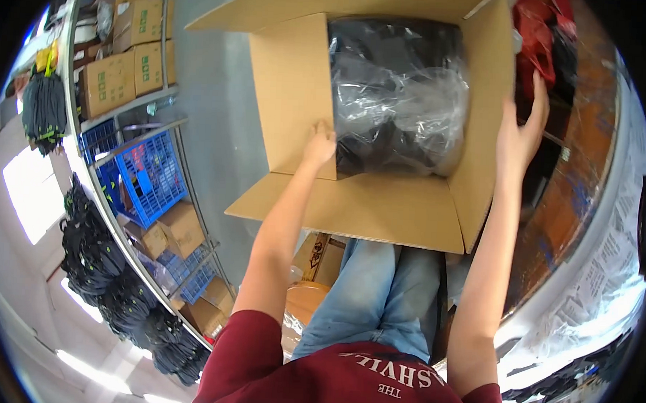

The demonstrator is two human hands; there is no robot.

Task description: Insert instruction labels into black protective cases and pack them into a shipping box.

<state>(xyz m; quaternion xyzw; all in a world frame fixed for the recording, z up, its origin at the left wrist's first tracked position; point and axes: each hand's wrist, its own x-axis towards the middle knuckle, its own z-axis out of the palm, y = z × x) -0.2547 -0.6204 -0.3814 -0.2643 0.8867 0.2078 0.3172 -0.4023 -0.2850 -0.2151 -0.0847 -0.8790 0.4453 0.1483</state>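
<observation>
A large open cardboard box (292,92) stands in front of me with its flaps folded outward. Inside it lie black goods (395,39) wrapped in clear plastic film (407,97); their kind cannot be made out. My left hand (321,144) is closed at the inner edge of the box's left flap, its fingers curled there. On the other side, my right hand (522,131) is beside the outer face of the right flap, thumb and fingers apart. Its fingertips reach up close to a red plastic bag (535,38); whether they touch it is unclear.
Along the left runs a metal rack (175,126) with cardboard cartons (108,84) and a blue plastic crate (151,179). Black straps or bags (104,264) hang beside it. A worn brown wooden table edge (585,141) curves along the right. An orange round stool seat (306,299) shows beside my legs.
</observation>
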